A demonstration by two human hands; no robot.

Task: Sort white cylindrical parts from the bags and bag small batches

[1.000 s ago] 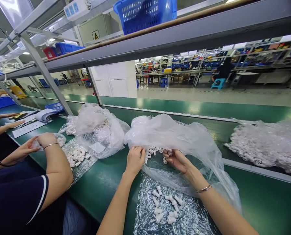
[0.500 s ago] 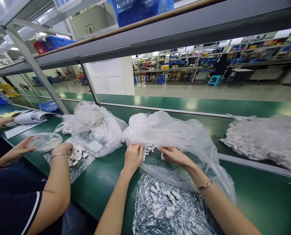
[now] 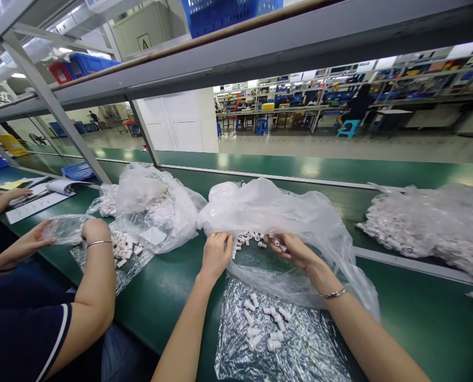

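Note:
My left hand (image 3: 216,254) is closed on the near edge of a large clear plastic bag (image 3: 276,204), left of its opening. Inside the bag's mouth, my right hand (image 3: 290,248) curls its fingers around a few small white plastic parts. More white parts (image 3: 247,239) lie between my hands at the opening. Nearer to me, several loose white fittings (image 3: 274,345) rest on a flat, crinkled clear plastic bag (image 3: 296,366).
On the left, a co-worker's hands (image 3: 95,231) are at a small bag and a pile of white parts (image 3: 124,248). Another full bag (image 3: 157,207) stands beyond. A big bag of parts (image 3: 431,223) lies at right. A shelf beam (image 3: 228,63) crosses above the green bench (image 3: 165,297).
My right hand has turned and now cups white parts between its fingers. The co-worker's hand with the bracelet has moved left to the small bag. My left hand has stayed in place.

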